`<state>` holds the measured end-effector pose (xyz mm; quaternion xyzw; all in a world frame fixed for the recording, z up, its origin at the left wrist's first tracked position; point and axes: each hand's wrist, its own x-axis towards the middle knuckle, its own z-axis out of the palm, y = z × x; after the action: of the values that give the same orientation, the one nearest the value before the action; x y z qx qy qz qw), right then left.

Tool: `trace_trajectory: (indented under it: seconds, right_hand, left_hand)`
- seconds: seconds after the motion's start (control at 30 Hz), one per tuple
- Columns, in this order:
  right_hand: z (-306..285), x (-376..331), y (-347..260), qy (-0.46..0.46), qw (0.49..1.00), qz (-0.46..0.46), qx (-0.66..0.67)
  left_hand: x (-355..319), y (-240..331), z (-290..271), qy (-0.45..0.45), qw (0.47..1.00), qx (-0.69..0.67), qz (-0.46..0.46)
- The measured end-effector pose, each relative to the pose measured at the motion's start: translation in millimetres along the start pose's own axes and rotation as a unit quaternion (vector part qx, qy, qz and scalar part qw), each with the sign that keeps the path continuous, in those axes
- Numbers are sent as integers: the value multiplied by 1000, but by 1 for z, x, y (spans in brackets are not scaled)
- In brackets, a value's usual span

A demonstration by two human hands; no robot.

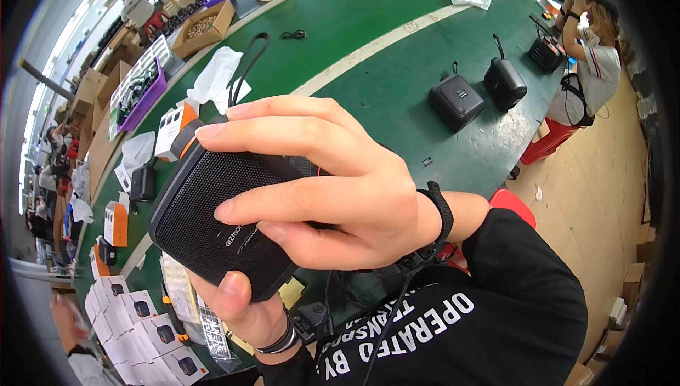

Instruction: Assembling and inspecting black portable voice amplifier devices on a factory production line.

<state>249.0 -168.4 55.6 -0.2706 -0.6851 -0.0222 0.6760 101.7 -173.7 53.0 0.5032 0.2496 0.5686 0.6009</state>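
A black portable speaker [202, 205] with a mesh front and a looped wrist strap [255, 60] is tilted up close in front of me. My left hand [244, 311] supports it from below, thumb on its lower edge and the other fingers mostly hidden behind it. Across its front and upper edge lies my right hand [333, 180], closed on it; two fingertips press the mesh and two reach the top side. A black band circles my right wrist.
White boxes [142, 322] stack at the lower left, near orange-and-white cartons [117, 223]. Two black speakers [457, 101] [505, 83] stand on the green table [375, 74]. A purple tray [144, 95] lies farther left. Another person [591, 53] works at the far right, by a red stool [545, 142].
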Motion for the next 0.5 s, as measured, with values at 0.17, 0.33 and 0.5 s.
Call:
trace_trajectory:
  seconds: [0.17,0.33,0.5]
  right_hand:
    - [-3,3,-3,-7,1000,14,-2]
    - [-3,3,-2,-10,1000,18,-5]
    - [-5,2,-4,-19,999,23,-21]
  left_hand:
    - [0,1,1,-4,1000,5,-2]
    - [3,0,6,31,999,2,5]
    - [2,-1,1,1,1000,-4,5]
